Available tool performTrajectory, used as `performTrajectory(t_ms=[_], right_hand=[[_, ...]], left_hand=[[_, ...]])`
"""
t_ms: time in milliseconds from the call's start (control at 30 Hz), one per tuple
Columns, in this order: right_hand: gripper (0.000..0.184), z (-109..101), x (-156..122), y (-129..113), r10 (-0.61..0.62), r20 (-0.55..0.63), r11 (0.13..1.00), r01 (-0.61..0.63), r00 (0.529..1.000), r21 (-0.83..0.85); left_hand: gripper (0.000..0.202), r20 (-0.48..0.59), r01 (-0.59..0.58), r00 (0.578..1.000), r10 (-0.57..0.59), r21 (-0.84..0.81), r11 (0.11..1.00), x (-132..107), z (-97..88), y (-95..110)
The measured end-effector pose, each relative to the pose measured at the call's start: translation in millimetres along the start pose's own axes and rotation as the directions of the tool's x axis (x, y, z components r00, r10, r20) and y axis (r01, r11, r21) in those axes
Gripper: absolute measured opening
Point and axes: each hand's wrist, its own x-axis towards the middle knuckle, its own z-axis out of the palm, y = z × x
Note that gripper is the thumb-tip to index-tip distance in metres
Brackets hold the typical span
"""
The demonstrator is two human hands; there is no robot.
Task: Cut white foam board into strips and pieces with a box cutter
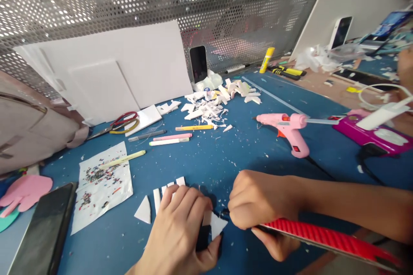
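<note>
Blue table: both hands (left, right) curled around white foam triangle.

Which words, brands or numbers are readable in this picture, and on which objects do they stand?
No text can be read.
The yellow glue stick has a label, but it is too blurred.
The pink glue gun and the pens show no legible print.

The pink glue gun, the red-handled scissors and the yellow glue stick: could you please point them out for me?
Pink glue gun (pixel 288 125): head view, on its body above the orange trigger.
Red-handled scissors (pixel 124 121): head view, on the red handle loops.
Yellow glue stick (pixel 267 59): head view, on the middle of the tube.
</note>
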Motion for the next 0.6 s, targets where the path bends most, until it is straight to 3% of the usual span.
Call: performTrajectory(t_ms=[133,333,467,600], right_hand=[[0.027,5,-5,5,0.021,-0.086,0.997,-0.015,0.996,0.070],[0.024,11,-9,11,0.033,-0.245,0.997,-0.014,0.969,0.078],[0.021,11,-10,14,0.065,-0.232,0.998,-0.063,0.971,0.017],[0.017,10,-12,17,0.104,-0.211,0.994,-0.109,0.972,-0.015]], left_hand=[[0.030,0.052,-0.008,0.999,0.008,-0.010,1.000,-7,-2.5,-2],[0.026,-0.057,0.043,0.997,-0.049,-0.106,0.993,-8,-10.4,-7],[0.035,-0.054,0.089,0.994,-0.096,-0.110,0.990,-5,-15.0,-11],[0.031,-0.065,0.078,0.994,-0.083,-0.082,0.994,-4,-15.7,-14]])
